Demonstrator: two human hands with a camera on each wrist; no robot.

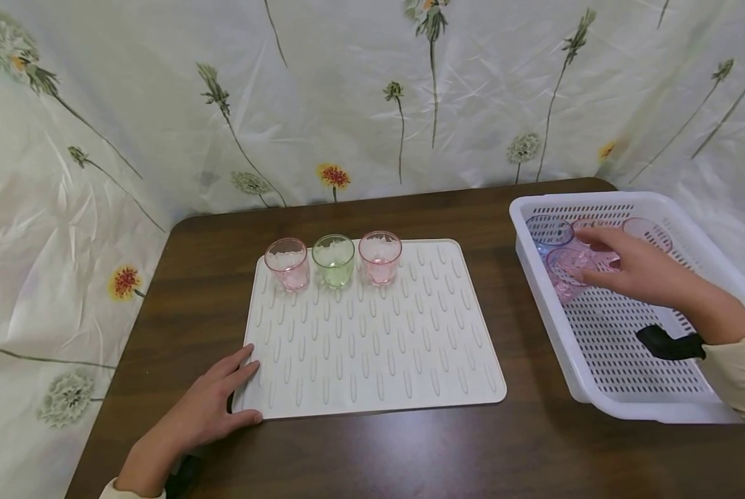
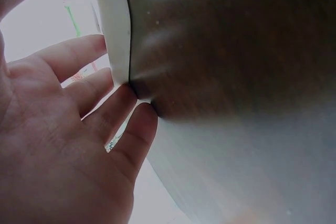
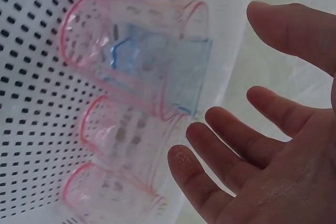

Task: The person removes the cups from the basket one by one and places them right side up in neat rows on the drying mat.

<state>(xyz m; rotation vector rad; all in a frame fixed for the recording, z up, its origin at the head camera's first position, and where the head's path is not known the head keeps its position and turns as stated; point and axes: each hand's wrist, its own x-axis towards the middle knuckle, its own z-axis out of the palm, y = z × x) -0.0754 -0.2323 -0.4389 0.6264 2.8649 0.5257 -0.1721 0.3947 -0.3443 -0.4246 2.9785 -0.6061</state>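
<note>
My right hand (image 1: 634,267) is inside the white basket, thumb and fingers spread over the glasses. In the right wrist view, its fingers (image 3: 231,135) stand apart from a pink-rimmed glass (image 3: 136,59), with a blue glass (image 3: 191,74) showing through behind it. Two more pink glasses stand beside these. My left hand (image 1: 206,402) rests at the left edge of a white ribbed mat (image 1: 372,346), fingertips touching it. Along the mat's back edge stand a pink glass (image 1: 294,270), a green glass (image 1: 335,267) and another pink glass (image 1: 380,265), all upright.
The white perforated basket (image 1: 549,333) stands at the right of the dark brown table (image 1: 372,457). A flower-printed cloth (image 1: 360,104) hangs behind the table and along its left side. A black strap (image 1: 668,343) shows at my right wrist, over the basket.
</note>
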